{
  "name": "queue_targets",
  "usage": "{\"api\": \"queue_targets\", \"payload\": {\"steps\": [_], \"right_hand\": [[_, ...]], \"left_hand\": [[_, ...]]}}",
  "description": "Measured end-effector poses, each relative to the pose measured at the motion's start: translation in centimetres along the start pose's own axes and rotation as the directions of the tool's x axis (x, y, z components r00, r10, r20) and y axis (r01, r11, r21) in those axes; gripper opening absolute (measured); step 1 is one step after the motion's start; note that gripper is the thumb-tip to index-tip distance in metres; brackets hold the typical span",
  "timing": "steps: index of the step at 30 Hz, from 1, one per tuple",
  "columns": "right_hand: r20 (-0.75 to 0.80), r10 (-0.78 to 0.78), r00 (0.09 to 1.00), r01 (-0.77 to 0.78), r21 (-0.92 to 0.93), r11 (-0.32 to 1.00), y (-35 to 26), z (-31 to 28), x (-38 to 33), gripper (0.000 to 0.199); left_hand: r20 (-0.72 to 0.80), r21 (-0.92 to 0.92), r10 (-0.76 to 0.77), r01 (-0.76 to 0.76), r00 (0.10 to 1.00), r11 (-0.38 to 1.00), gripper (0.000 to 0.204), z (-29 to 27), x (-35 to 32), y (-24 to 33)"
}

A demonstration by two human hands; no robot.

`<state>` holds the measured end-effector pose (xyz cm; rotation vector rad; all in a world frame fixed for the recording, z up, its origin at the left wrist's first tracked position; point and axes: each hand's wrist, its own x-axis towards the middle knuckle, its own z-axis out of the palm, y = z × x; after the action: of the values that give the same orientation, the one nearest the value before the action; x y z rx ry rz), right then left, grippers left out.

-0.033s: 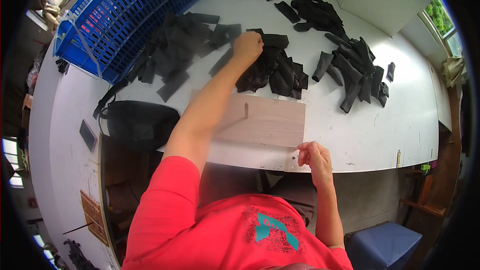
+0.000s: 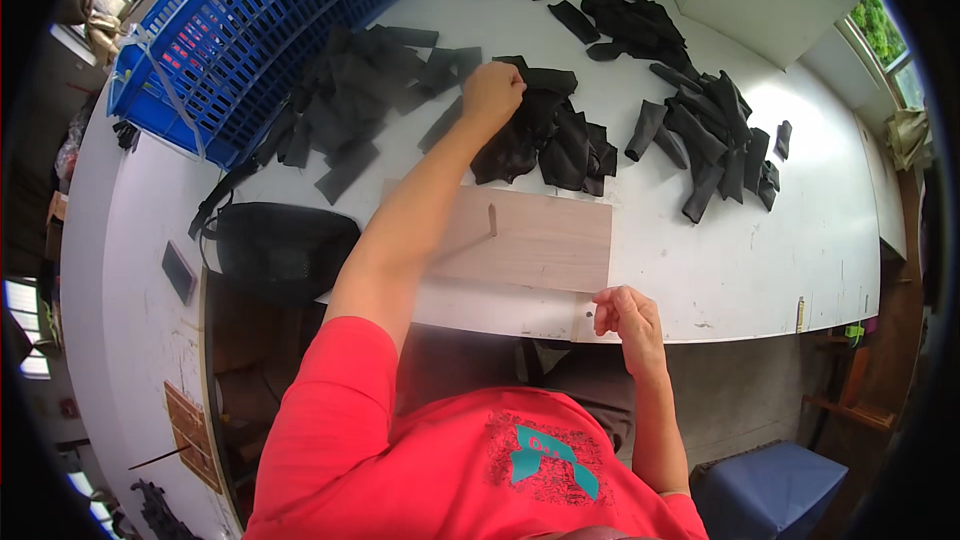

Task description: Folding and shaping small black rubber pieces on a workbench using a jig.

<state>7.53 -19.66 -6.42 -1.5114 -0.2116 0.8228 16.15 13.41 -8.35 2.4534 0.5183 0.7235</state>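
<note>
My left hand (image 2: 493,96) reaches far over the table. Its fingers are closed at the left edge of a pile of black fabric pieces (image 2: 562,152), by a dark strip (image 2: 550,81); what they pinch is hidden. Under my left forearm lies a flat wooden board (image 2: 560,242), with a thin peg (image 2: 492,220) standing on it. At the board's near right corner is my right hand (image 2: 630,322), its fingers loosely bent and apart, with nothing seen in them. Left of my left hand spreads a heap of grey-black fabric pieces (image 2: 345,105).
A blue plastic crate (image 2: 255,25) stands at the far left. A black bag (image 2: 285,245) and a phone-like dark slab (image 2: 179,271) lie near it. More black pieces form piles at the right (image 2: 708,135) and far back (image 2: 635,25). A blue-covered stool (image 2: 770,488) is at lower right.
</note>
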Motion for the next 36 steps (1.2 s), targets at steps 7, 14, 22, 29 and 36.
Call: {"api": "queue_targets", "payload": {"steps": [7, 14, 22, 29, 36], "right_hand": [[0.128, -0.049, 0.991, 0.055, -0.047, 0.997, -0.5, 3.3, 0.6, 0.040], [0.153, -0.039, 0.987, 0.064, -0.164, 0.984, 2.0, 3.9, -1.2, 0.037], [0.129, -0.021, 0.991, 0.038, -0.135, 0.990, 2.6, 4.2, -0.9, 0.038], [0.254, -0.030, 0.967, 0.081, -0.191, 0.978, 1.0, 7.3, -0.1, 0.035], [0.310, -0.047, 0.950, 0.075, -0.078, 0.994, -0.2, 10.1, 0.4, 0.033]], "left_hand": [[-0.193, 0.047, 0.167, -0.161, 0.967, 0.986, 0.013, -0.2, -0.6, -1.0], [0.294, 0.348, 0.150, -0.252, 0.944, 0.903, 0.014, 0.1, -0.1, -0.8], [0.053, -0.478, -0.256, 0.250, 0.965, 0.842, 0.016, -4.0, -6.1, 0.6], [0.514, -0.847, -0.530, 0.497, 0.675, -0.189, 0.010, -9.2, -13.1, 1.7], [0.697, -0.692, -0.429, 0.382, 0.575, -0.612, 0.007, -9.8, -20.4, 3.1]]}}
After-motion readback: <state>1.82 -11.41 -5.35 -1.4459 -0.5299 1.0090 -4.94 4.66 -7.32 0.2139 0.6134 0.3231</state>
